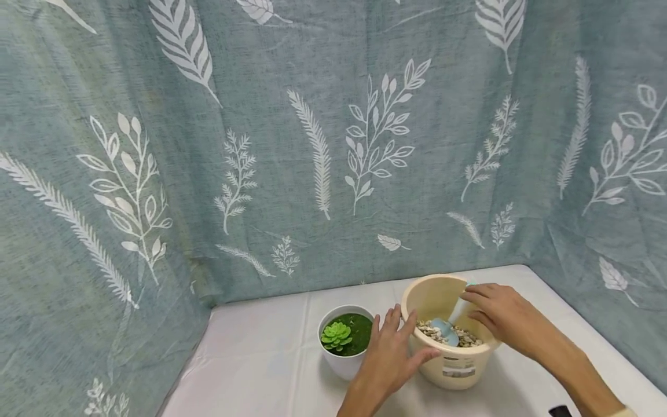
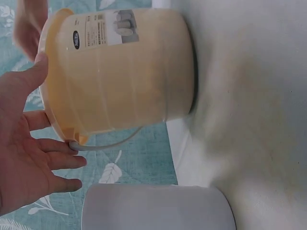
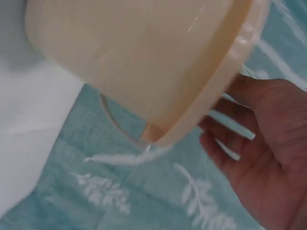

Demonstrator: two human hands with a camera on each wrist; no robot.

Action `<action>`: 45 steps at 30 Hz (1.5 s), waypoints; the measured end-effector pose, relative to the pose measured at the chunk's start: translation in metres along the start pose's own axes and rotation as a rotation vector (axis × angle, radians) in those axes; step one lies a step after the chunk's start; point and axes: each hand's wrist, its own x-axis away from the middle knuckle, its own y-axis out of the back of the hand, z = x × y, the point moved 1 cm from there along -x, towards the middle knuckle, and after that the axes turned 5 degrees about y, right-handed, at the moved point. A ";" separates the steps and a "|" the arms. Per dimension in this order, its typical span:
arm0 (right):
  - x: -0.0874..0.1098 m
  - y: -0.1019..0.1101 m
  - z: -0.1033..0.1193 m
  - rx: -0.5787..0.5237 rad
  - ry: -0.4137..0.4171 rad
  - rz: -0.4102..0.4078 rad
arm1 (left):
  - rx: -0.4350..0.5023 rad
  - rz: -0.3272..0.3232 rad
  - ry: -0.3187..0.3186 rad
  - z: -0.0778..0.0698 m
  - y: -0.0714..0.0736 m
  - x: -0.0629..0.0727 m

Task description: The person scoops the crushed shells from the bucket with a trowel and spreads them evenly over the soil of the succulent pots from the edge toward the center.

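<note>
While the left hand (image 1: 388,356) lies along the near left side of the cream bucket (image 1: 435,370), its fingers are spread and nearly straight, with the thumb and forefinger touching the rim rather than clasping it, a light contact that probably steadies the bucket. Opposite it, over the far right of the rim, the right hand (image 1: 500,310) grips the scoop (image 1: 444,330) by its upper handle, and that high hold seems chosen to keep the knuckles above the rim. Below the right hand's fingertips, the scoop slants down into the bucket, its pale blue blade resting among the stones (image 1: 471,339), which appear to cover only the bottom, so the tool has to reach deep. Between the two hands stands the bucket, upright on the white table (image 1: 255,359); its thin carrying handle (image 2: 105,146) hangs down outside, just beside the left fingers, where it leaves the mouth clear. Just left of the left hand sits the white pot (image 1: 341,365) with a green succulent (image 1: 337,335), presumably set close so that both vessels are within easy reach.
</note>
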 end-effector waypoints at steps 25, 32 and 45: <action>-0.025 -0.018 -0.019 0.253 0.038 0.304 | 0.017 -0.033 -0.018 -0.008 0.002 -0.002; -0.024 -0.003 -0.020 0.190 -0.058 0.287 | 0.044 -0.034 -0.006 -0.004 0.002 0.000; -0.019 0.027 -0.019 0.109 -0.208 0.351 | 0.063 -0.014 0.016 -0.001 0.001 0.006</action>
